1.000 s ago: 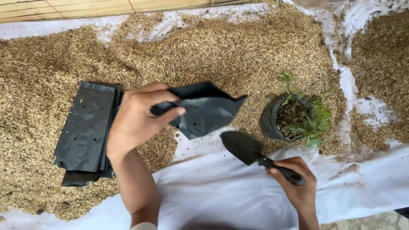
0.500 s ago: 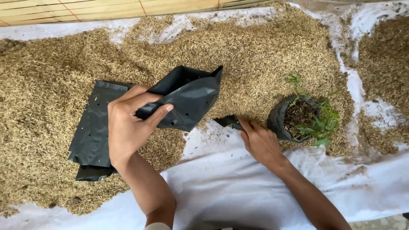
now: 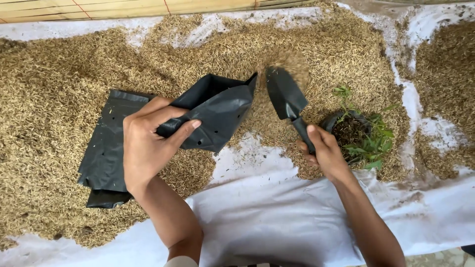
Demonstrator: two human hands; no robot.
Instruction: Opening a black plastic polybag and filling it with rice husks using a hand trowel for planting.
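Left hand [image 3: 148,143]: gripping an empty black planting bag [image 3: 215,111] by its side, fingers pinched shut on the plastic, mouth held open and tilted toward the trowel.

Right hand [image 3: 324,151]: closed around the handle of a dark trowel [image 3: 286,96], blade raised beside the bag's mouth, husk blurring and scattering off its tip.

Hands: well apart, each clamped on its own item.

Bag: hanging limp and flat-sided above the husk pile [image 3: 64,89]; filling judged as only just starting, little or nothing visible inside.

Stack of flat black bags [image 3: 106,158]: lying on the husk under the left wrist, unfilled.

Filled black bag with green seedling [image 3: 358,136]: standing just beside the right hand, apparently finished.

White sheet [image 3: 277,222]: spreading beneath everything.
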